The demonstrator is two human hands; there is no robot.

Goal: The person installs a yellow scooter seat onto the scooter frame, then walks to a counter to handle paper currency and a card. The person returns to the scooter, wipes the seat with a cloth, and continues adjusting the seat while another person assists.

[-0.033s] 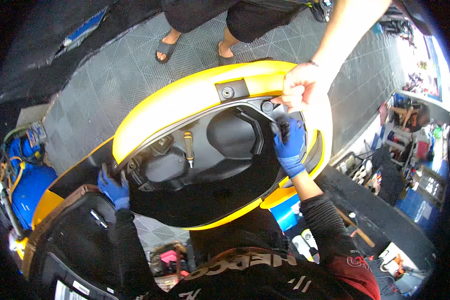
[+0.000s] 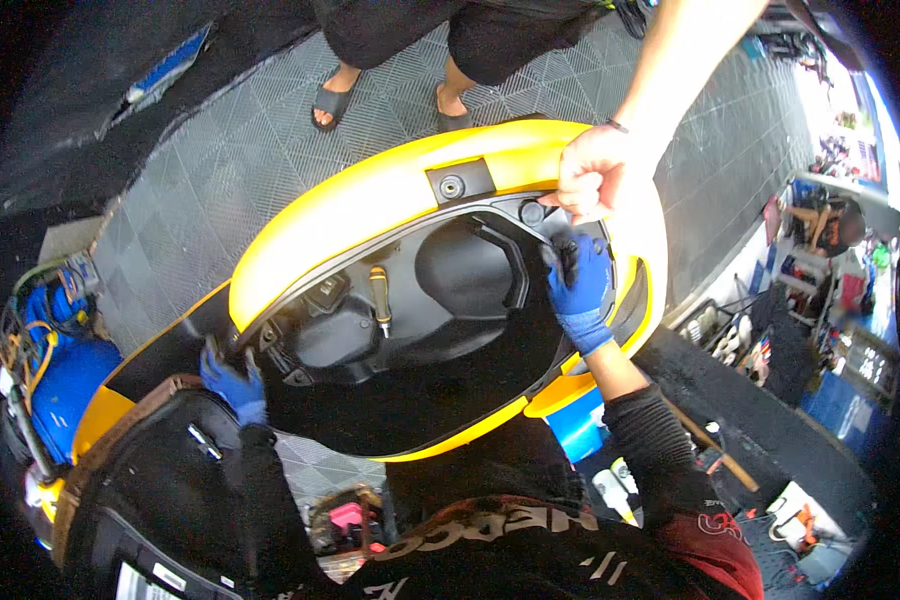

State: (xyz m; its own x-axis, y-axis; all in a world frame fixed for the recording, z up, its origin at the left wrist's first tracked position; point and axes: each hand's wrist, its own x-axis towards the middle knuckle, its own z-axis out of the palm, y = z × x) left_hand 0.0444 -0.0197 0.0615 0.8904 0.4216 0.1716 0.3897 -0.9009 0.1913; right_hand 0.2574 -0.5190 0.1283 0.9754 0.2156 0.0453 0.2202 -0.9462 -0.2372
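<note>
A yellow scooter body (image 2: 340, 215) stretches across the middle, with a black under-seat storage bucket (image 2: 355, 335) inside it. At the bucket's left end is my left hand (image 2: 234, 385) in a blue glove, its fingers apart against the rim beside the raised seat (image 2: 160, 440). My right hand (image 2: 582, 285), also gloved, is at the bucket's right end. Its fingers are curled in at the rim, and what they hold, if anything, is hidden. A screwdriver (image 2: 380, 298) with a yellow and black handle lies in the bucket. Another person's bare hand (image 2: 592, 172) rests on the yellow panel just beyond my right hand.
That person stands in sandals (image 2: 333, 103) on the grey tiled floor (image 2: 200, 210) across the scooter. A blue and yellow bucket (image 2: 573, 415) stands near my right forearm. Further right, a wooden-handled tool (image 2: 715, 450) lies on a dark surface. Blue equipment (image 2: 75, 375) with hoses stands at the left.
The whole view has shifted slightly. Both my hands keep their places at the storage bucket, and the other person's hand stays on the yellow panel.
</note>
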